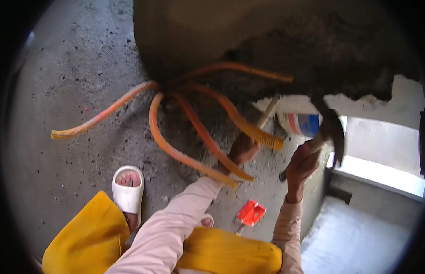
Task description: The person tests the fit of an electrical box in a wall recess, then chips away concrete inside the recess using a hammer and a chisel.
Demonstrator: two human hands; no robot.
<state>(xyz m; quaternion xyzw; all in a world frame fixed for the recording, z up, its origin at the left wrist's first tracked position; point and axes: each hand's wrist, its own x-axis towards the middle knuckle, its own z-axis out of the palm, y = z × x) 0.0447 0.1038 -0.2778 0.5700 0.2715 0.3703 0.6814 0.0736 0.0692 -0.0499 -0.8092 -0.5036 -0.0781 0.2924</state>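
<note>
My left hand (243, 149) is closed round a pale rod-like tool (269, 112), whose upper end reaches the broken lower edge of the dark wall (285, 55). Part of this hand is behind the orange conduits. My right hand (304, 163) grips a hammer (331, 130) by its handle, close below the curved dark head, which is slightly blurred. Several orange corrugated conduits (199, 125) fan out from the base of the wall, and some pass in front of my left hand and wrist.
A red box (251, 213) lies on the rough concrete floor (75, 178) between my forearms. Behind the hammer is a blue, white and red bucket (304, 124). A bright opening with a ledge (381, 180) is at the right. My white sandal (128, 194) is lower left.
</note>
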